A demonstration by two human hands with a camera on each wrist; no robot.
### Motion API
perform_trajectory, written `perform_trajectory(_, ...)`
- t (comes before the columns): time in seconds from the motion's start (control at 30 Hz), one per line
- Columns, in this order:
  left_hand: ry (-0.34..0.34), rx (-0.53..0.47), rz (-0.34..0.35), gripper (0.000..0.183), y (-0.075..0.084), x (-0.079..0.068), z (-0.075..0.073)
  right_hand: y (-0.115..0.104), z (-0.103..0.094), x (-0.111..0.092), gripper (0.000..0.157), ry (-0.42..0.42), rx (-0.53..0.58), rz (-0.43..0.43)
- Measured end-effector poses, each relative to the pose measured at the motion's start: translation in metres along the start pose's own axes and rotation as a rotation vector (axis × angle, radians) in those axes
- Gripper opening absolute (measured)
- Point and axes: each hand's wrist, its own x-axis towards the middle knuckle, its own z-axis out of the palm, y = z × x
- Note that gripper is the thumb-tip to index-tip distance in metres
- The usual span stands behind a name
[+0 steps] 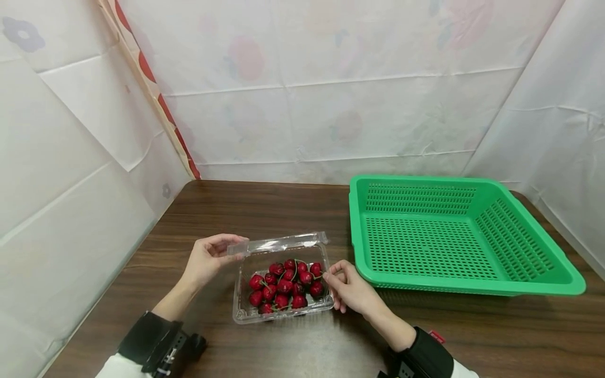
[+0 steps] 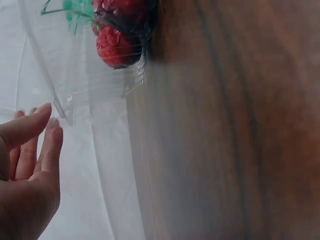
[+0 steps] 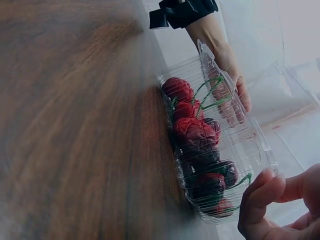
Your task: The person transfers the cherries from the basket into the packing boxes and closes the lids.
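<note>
A clear plastic clamshell box (image 1: 246,317) of dark red cherries (image 1: 285,286) with green stems lies between both hands, its clear lid (image 1: 283,243) raised along the far side. My left hand (image 1: 208,258) pinches the lid's left end between thumb and fingers. In the left wrist view, that hand's fingertips (image 2: 55,125) are right at the plastic edge. At the box's right side, my right hand (image 1: 352,289) pinches the rim, close to a cherry stem. The right wrist view shows its thumb and curled index finger (image 3: 265,192) together at the rim's corner.
A large green plastic basket (image 1: 425,283) with slotted walls stands to the right of the box on the dark wooden table (image 1: 283,352). White patterned sheets (image 1: 302,121) hang behind the table and along both sides.
</note>
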Motion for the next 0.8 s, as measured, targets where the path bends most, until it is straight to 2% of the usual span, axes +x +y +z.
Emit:
perform_trajectory(0.27, -0.002, -0.071, 0.080, 0.029, -0.001, -0.005, 0.003, 0.000, 0.001, -0.006, 0.034, 0.056, -0.019, 0.016)
perform_trajectory(0.43, -0.005, -0.086, 0.115, 0.039, -0.003, -0.006, 0.004, -0.003, -0.002, -0.020, 0.039, 0.048, -0.140, -0.020)
perform_trajectory(0.57, -0.012, -0.099, 0.128, 0.040, -0.004, -0.006, 0.003, -0.009, -0.006, -0.035, 0.037, 0.029, -0.313, -0.141)
perform_trajectory(0.7, -0.010, -0.122, 0.131, 0.036, -0.004, -0.006, 0.004, -0.020, -0.008, -0.049, 0.025, 0.091, -0.500, -0.310)
perform_trajectory(0.8, -0.005, -0.120, 0.138, 0.031, -0.003, -0.006, 0.004, -0.029, -0.010, -0.055, 0.019, 0.148, -0.579, -0.413)
